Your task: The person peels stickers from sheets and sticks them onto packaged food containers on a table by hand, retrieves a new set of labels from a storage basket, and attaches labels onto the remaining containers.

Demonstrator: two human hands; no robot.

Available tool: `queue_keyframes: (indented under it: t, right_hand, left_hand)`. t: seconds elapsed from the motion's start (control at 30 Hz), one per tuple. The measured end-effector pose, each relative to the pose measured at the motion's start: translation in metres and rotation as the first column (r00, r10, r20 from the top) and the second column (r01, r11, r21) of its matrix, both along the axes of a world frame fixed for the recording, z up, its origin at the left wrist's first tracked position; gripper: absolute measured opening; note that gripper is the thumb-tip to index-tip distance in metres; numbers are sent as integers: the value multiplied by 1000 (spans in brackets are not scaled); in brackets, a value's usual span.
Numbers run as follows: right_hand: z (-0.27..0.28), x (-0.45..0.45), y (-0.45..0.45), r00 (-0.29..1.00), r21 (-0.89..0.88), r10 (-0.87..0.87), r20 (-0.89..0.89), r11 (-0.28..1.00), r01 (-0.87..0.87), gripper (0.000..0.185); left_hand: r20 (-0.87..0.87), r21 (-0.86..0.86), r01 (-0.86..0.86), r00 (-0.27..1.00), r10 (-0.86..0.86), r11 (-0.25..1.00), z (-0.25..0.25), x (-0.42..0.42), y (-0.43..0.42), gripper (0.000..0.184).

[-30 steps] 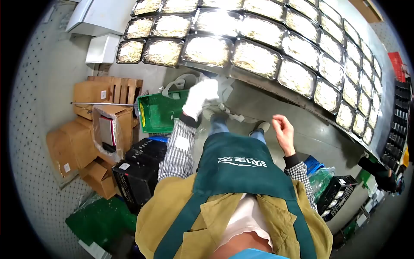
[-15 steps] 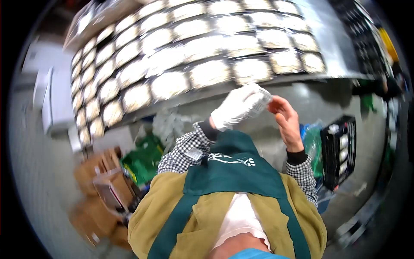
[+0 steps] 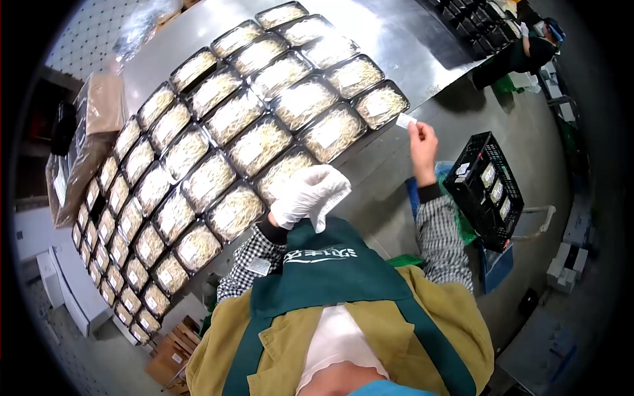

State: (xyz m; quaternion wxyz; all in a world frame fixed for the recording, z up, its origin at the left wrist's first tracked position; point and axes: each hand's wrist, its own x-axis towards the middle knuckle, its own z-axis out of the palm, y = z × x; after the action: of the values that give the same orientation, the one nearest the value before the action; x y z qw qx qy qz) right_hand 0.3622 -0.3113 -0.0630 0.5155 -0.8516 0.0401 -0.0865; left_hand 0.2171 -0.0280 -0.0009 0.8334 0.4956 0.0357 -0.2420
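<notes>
Pinches a small white label (image 3: 405, 121) between thumb and finger of the bare right hand (image 3: 424, 146), just beside the end tray (image 3: 381, 105) at the near edge of the metal counter (image 3: 416, 39). Holds the gloved left hand (image 3: 309, 196) half curled farther left along the same edge, partly hiding a second tray (image 3: 282, 169); cannot tell, with the palm turned away, whether empty or closed on something. Could drop the label past the edge to the floor (image 3: 376, 191), from so slight a grip on one end. Could also crease it, or glue it to bare skin, by pressing too hard on a possibly sticky back. Could knock a tray over the near edge with a careless sweep of the left hand, given such tight packing close to the rim. Could mistake glare for paper on the shiny tops, under such bright light.
</notes>
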Motion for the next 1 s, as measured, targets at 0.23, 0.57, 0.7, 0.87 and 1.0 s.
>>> queue_keyframes:
  t: [0.23,0.57,0.7,0.87,1.0]
  right_hand:
    - [-86,131,-37,953,-612,278,121,777,-149,23]
    - [-92,130,-23,962,-571,200,183,819,-62,28]
    - [8,85,13,632,718,688,-357,635,-286,15]
    - [-1,116,5,737,629,582,-344,725,-279,11]
    - [-61,222,11,771,-258,633,60,757,-601,15]
  left_hand:
    - [-224,-62,-56,974,41,996,3,52,-18,23]
    - [7,308,-542,823,568,782,-61,130,-101,23]
    - [118,402,-639,747,654,656,-51,167,-128,28]
    - [-57,513,-399,867,494,760,-50,182,-137,21]
    - [-147,180,-401,892,428,898,-39,171,-125,27]
